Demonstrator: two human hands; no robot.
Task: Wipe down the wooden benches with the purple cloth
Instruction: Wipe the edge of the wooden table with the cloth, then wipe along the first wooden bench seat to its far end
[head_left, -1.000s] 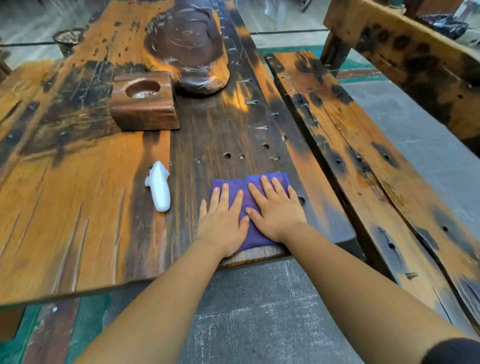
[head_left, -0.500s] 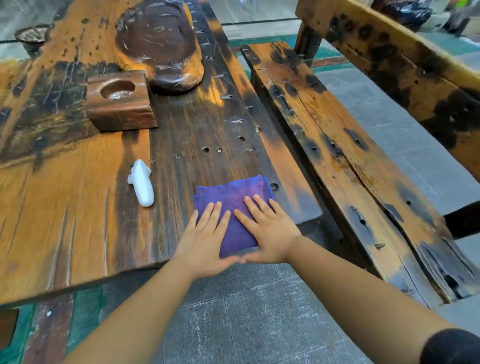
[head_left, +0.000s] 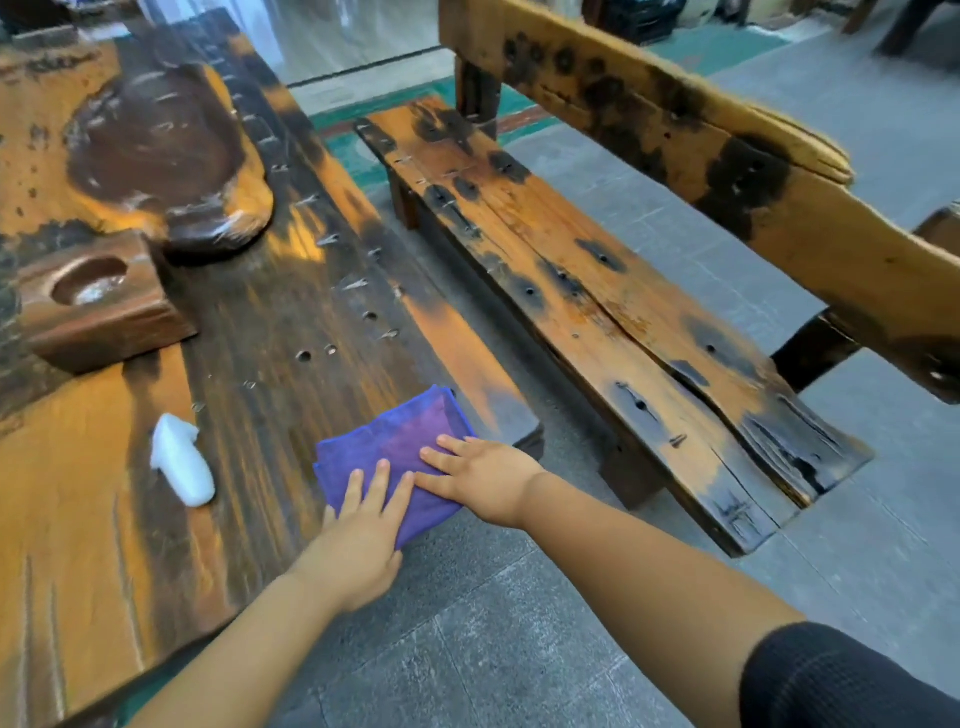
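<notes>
The purple cloth (head_left: 395, 457), folded, lies low in the middle of the frame at the near right corner of the wide wooden bench (head_left: 291, 332), its near edge hanging slightly over the bench rim. Both hands lie flat on it with fingers straight and spread: the left hand (head_left: 363, 540) presses the cloth's near left part, the right hand (head_left: 483, 478) its right part, the two nearly touching. Neither grip is curled round anything.

Left of the cloth, apart from it, a white plastic object (head_left: 182, 462) lies on the bench. Farther up on the left sits a wooden block with a round hollow (head_left: 93, 301), and beyond it a dark carved slab (head_left: 161, 156). To the right, across a strip of grey tiled floor (head_left: 519, 649), runs a narrower second bench (head_left: 597, 312), with a heavy plank backrest (head_left: 727, 171) along the upper right of the frame.
</notes>
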